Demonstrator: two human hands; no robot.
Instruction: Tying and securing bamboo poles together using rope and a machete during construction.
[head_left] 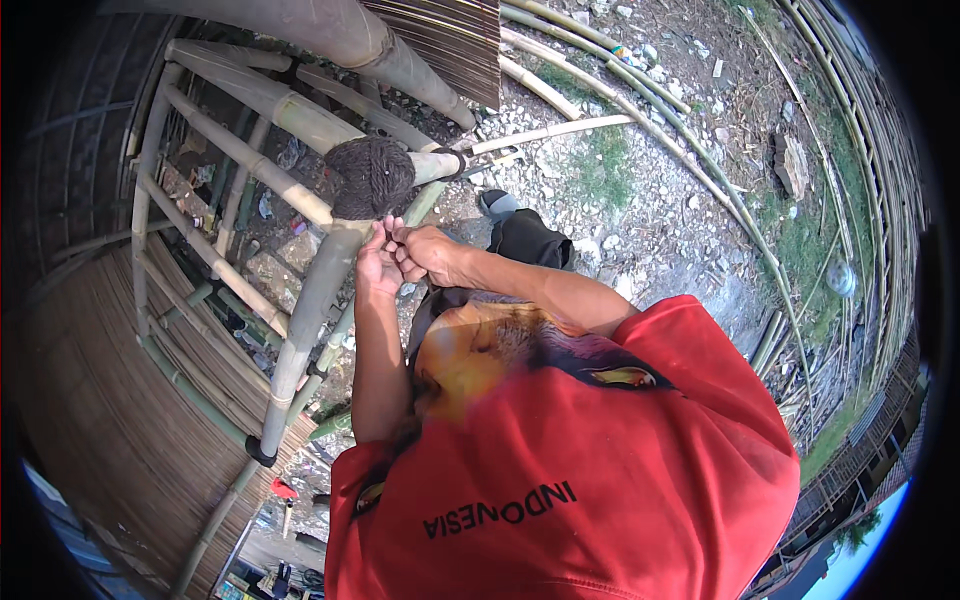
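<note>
A thick wrapping of dark brown fibre rope (pixel 372 178) binds a joint where several bamboo poles meet. Just below it my two hands are close together, touching or nearly so. My left hand (pixel 377 268) has its palm turned up and its fingers bent, the tips pinched where dark strands run down from the wrapping. Curled in beside it is my right hand (pixel 428 252); whatever its fingers hold is hidden. A thick bamboo pole (pixel 308 320) slopes down to the left from the joint, close by my left wrist.
Bamboo poles form a frame (pixel 235 150) on the left, with dark bindings at other joints. A slatted panel (pixel 110 390) curves along the lower left. A large pole (pixel 330 30) crosses overhead. Long bamboo poles (pixel 640 85) lie on stony ground (pixel 640 220) to the right.
</note>
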